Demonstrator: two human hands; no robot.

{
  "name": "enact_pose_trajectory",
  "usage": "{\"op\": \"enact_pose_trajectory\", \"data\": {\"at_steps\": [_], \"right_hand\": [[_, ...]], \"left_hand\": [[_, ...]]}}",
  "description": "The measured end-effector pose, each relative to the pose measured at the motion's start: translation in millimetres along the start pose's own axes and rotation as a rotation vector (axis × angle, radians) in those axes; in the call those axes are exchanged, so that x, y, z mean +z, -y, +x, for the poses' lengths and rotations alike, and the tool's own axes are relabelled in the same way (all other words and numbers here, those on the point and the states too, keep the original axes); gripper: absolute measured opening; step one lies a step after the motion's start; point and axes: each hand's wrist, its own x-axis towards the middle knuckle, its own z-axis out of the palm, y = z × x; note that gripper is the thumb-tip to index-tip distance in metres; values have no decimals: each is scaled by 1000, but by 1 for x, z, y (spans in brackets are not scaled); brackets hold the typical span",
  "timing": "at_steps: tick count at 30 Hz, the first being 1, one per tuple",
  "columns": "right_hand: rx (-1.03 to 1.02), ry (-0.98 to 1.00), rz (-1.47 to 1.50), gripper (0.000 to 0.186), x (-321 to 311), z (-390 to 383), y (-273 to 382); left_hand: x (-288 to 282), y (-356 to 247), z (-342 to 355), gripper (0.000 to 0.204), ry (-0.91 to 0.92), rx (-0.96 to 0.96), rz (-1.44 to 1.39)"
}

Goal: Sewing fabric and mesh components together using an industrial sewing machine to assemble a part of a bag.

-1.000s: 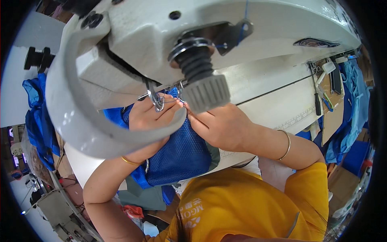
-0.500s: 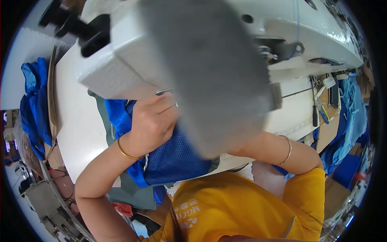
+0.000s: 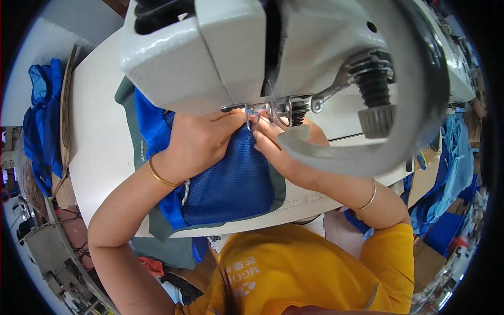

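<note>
A white sewing machine (image 3: 168, 68) overhangs a piece of blue mesh fabric (image 3: 231, 184) with a plain blue edge and a white cord. My left hand (image 3: 197, 139) lies over the fabric's left part, fingers bent and pressed together on it, their tips by the metal presser foot (image 3: 251, 122). My right hand (image 3: 278, 155) pinches the fabric's edge from the other side of the foot, its fingertips close to the left ones. Part of the right hand is hidden behind the machine. Grey-green cloth (image 3: 279, 191) shows beneath the blue fabric.
A spring tension knob (image 3: 377, 121) and a curved pale machine part (image 3: 362, 167) stand above my right forearm. Blue cloth (image 3: 44, 121) hangs at the far left beside a cardboard edge (image 3: 67, 115). Light blue pieces (image 3: 451, 168) are heaped on the right. A ruler scale (image 3: 299, 202) runs along the table's front.
The view has shifted, so the blurred grey machine part no longer covers my right hand and the presser foot. Both hands remain at the fabric under the machine.
</note>
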Motion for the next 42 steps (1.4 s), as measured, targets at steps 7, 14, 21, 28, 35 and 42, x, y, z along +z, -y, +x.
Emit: {"op": "enact_pose_trajectory", "data": {"at_steps": [7,14,21,28,35,42], "right_hand": [[15,9,-48,7,1,-2,-2],[29,-51,-2,11,2,-5,-6],[-25,-55,49,15,-4,-8,13],[-61,-163,285,40,12,11,73],[-25,251,297,25,-35,-12,38],[-14,433,116,11,-73,-36,-4]], "left_hand": [[5,1,-1,20,13,-14,5],[4,-3,2,22,42,-37,29],[-1,-1,2,15,45,-44,77],[-46,30,6,22,320,-470,-154],[-53,10,16,22,408,-432,-177],[-17,-15,7,39,491,-450,203]]}}
